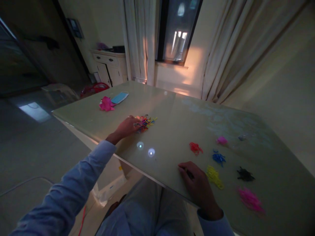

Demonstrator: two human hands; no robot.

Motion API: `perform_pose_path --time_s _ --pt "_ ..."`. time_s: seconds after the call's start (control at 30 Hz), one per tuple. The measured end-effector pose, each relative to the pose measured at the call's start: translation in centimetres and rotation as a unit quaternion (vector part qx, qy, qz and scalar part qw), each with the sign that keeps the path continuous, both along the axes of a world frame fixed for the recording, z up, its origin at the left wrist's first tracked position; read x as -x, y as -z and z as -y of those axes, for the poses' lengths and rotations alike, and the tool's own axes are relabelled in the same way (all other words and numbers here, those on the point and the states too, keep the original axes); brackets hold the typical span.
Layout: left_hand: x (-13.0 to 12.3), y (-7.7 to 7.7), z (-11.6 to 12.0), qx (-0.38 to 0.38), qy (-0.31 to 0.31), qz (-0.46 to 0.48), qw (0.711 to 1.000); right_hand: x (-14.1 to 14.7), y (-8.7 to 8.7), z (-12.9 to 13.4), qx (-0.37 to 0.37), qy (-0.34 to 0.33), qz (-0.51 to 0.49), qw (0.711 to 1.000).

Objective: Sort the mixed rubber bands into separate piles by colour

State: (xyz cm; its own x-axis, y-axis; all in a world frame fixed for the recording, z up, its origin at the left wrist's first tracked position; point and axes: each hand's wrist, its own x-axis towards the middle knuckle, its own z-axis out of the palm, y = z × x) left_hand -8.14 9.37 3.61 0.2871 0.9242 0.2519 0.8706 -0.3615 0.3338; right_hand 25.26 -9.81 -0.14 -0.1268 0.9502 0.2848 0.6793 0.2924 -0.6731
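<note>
A sleeve [59, 193] leads to the left hand [126, 127], fingers [135, 120] at the pile [147, 122] on the bench [172, 131], grip unclear; the right hand [196, 181] curls, any hold hidden. Strands [153, 120] look light, soft: best pinched singly.

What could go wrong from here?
1. The left hand is at the mixed-colour pile; overlapping pieces might snag or scatter.
2. The yellow pile lies right beside the right hand; a sideways nudge could push it toward the blue pile.
</note>
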Motion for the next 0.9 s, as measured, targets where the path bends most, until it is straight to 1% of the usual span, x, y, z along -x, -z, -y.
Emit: perform_pose_path --time_s 0.13,0.33,0.43,0.57,0.63,0.77,0.9 --pt "0.5 0.2 -0.5 0.019 0.022 -0.030 0.999 0.1 -0.2 0.0 -0.008 0.002 0.000 1.000" --pt "-0.2 0.4 -0.3 0.041 0.078 -0.084 0.993 0.1 -0.3 -0.1 -0.010 0.008 0.011 1.000" --pt "-0.3 0.5 0.0 0.036 0.067 -0.102 0.992 0.1 -0.2 -0.2 -0.013 0.012 0.016 1.000" --pt "-0.2 0.7 0.1 0.026 0.040 -0.102 0.994 0.0 -0.2 -0.1 -0.011 0.013 0.013 1.000" --pt "-0.1 1.0 0.0 0.021 0.050 -0.091 0.994 0.0 -0.2 0.0 -0.008 0.012 0.010 1.000" --pt "0.1 1.7 -0.3 0.019 0.092 -0.066 0.993 0.0 -0.1 0.0 -0.003 0.011 0.007 1.000" --pt "0.1 1.7 -0.3 0.019 0.102 -0.059 0.993 0.0 -0.2 0.0 -0.004 0.011 0.012 1.000"
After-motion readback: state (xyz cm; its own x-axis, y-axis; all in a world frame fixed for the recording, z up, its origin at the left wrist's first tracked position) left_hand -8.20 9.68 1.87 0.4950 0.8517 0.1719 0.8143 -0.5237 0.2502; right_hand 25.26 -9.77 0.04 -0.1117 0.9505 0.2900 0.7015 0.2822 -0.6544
